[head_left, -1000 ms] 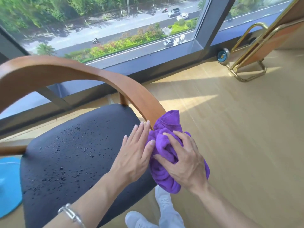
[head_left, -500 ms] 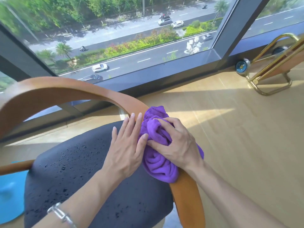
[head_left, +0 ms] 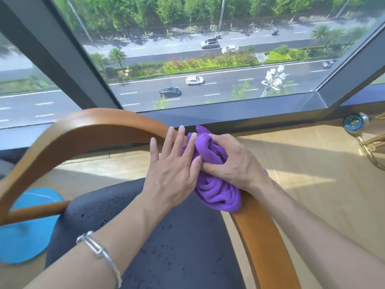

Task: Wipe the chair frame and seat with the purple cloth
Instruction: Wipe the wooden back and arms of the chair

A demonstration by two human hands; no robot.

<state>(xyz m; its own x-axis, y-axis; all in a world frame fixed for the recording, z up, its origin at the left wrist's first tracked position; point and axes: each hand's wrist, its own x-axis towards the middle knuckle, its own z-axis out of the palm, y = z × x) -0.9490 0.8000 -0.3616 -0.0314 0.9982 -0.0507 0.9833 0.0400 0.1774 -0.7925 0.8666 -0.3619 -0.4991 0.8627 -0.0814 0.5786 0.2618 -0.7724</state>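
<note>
Seat at left carries dark specks or droplets, looks unwiped. Chair frame arcs over it. Left hand: fingers straight, laid flat against frame and cloth edge, gripping nothing. Purple cloth sits bunched on the frame's right arm, just past the bend. Right hand: fingers curled round it, clenched tight. Risks: wad is thick, so contact patch is small and rail underside likely gets missed; lower fold hangs near seat edge, could drag grit onto wood.

A dark-framed window overlooks a tree-lined road above a sunlit, pale wooden floor.
</note>
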